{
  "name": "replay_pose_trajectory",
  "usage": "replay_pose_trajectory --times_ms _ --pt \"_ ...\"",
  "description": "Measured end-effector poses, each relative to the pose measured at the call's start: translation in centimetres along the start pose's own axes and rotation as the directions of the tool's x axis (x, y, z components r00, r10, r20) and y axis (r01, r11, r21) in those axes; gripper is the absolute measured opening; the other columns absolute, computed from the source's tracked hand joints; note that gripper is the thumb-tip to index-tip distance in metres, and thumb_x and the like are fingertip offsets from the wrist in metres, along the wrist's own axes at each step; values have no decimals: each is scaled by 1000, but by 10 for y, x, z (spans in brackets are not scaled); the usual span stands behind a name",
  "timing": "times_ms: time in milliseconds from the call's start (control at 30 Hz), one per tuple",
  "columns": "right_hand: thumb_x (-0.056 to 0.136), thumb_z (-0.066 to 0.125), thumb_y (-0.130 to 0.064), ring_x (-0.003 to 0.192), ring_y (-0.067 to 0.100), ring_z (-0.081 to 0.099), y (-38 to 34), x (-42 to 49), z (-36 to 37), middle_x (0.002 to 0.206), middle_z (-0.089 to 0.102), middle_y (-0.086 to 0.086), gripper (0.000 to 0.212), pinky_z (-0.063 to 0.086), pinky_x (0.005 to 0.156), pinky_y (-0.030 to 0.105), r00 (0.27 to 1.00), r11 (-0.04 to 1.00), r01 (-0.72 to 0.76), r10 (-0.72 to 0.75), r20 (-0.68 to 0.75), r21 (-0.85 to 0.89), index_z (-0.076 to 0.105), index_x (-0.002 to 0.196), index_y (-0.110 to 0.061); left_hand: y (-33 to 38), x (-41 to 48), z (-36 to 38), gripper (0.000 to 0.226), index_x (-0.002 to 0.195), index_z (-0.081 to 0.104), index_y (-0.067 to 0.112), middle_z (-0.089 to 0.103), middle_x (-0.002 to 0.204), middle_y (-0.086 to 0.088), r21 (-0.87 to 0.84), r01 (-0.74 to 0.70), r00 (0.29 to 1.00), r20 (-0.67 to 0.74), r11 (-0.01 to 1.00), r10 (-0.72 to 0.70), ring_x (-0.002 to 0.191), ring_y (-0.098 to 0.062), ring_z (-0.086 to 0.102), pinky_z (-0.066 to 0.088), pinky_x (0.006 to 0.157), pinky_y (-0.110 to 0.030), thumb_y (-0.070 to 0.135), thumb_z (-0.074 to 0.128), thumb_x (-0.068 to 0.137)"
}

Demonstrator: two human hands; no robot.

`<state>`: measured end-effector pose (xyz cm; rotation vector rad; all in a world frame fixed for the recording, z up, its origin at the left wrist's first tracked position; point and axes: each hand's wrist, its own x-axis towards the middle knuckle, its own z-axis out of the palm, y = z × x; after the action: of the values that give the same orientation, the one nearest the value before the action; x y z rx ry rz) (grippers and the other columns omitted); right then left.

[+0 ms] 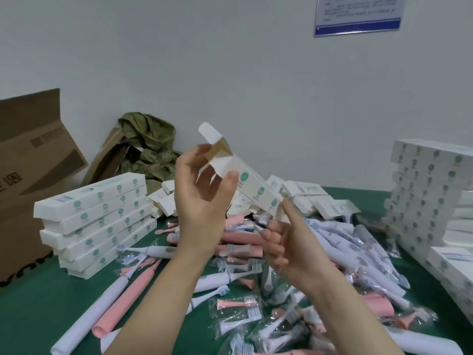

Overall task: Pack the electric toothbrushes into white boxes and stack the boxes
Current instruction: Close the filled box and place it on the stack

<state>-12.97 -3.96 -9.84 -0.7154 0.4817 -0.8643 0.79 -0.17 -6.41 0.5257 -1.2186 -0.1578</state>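
The left hand (202, 206) grips the white box (256, 185) open end up; the right hand (284, 244), pinching a brush head (260, 224), should feed it straight in.

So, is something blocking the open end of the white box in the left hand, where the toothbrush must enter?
Nothing visible does. The white box is tilted in the left hand, its top flap folded back. The right hand holds a brush head below it.

Bare left hand (202, 201), bare right hand (286, 244), bare forearms (158, 303), long thin fingers (192, 152).
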Motion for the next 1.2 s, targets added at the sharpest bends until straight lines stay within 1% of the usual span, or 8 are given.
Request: replay_pose_trajectory --times_ms 100,200,300,400,667,833,1033,1200 --pt "94 42 -48 30 9 32 -25 -6 13 45 53 4 58 19 34 16 991 912 133 -135 23 -389 53 47 -14 10 23 14 43 110 49 28 59 112 3 97 -101 991 -77 990 109 100 -11 59 49 86 -25 9 70 78" --pt "96 49 -26 41 9 47 -46 -9 32 56 63 1 36 35 39 18 879 743 393 -477 -17 -542 58 64 -11 1 27 25 43 104 54 27 50 106 3 426 -104 988 -57 899 141 98 0 51 41 85 -11 10 75 70" --pt "97 48 -23 78 4 63 -56 -8 46 85 70 -9 20 53 67 18 756 604 594 -644 114 -532 67 92 -18 -15 12 33 45 101 60 17 41 102 13 568 -95 993 -2 817 117 95 11 44 34 79 0 5 79 62" --pt "98 48 -23 94 -1 64 -51 -5 47 108 69 -9 23 52 77 14 763 579 607 -616 195 -544 66 112 -24 -27 1 38 47 97 60 21 43 101 14 554 -97 995 25 827 99 90 9 48 36 72 -1 7 82 59" --pt "95 52 -6 88 0 68 -47 1 40 94 74 -12 27 48 72 10 673 449 719 -642 368 -530 68 108 -23 -40 -15 21 80 132 39 37 48 132 12 557 16 1000 10 830 -26 125 -1 41 35 99 -15 32 81 64" --pt "93 56 -5 90 1 67 -37 8 44 94 74 -11 28 50 73 14 629 375 755 -647 431 -538 69 108 -25 -43 -19 9 73 129 45 36 54 115 17 547 10 1000 -2 837 -10 108 11 47 36 86 -5 17 81 69" --pt "82 58 -15 91 -4 65 -25 6 45 97 69 -22 26 52 84 18 519 105 748 -708 479 -656 72 97 -31 -42 -26 7 71 127 49 34 54 106 8 516 -11 998 -51 857 44 100 9 51 38 80 -5 22 79 63" --pt "91 59 -6 86 -4 66 -31 8 39 88 68 -25 28 51 75 14 505 115 769 -713 487 -629 68 100 -31 -47 -29 5 72 128 44 38 52 105 9 578 -30 998 -28 815 57 100 13 47 34 81 -1 30 78 65"
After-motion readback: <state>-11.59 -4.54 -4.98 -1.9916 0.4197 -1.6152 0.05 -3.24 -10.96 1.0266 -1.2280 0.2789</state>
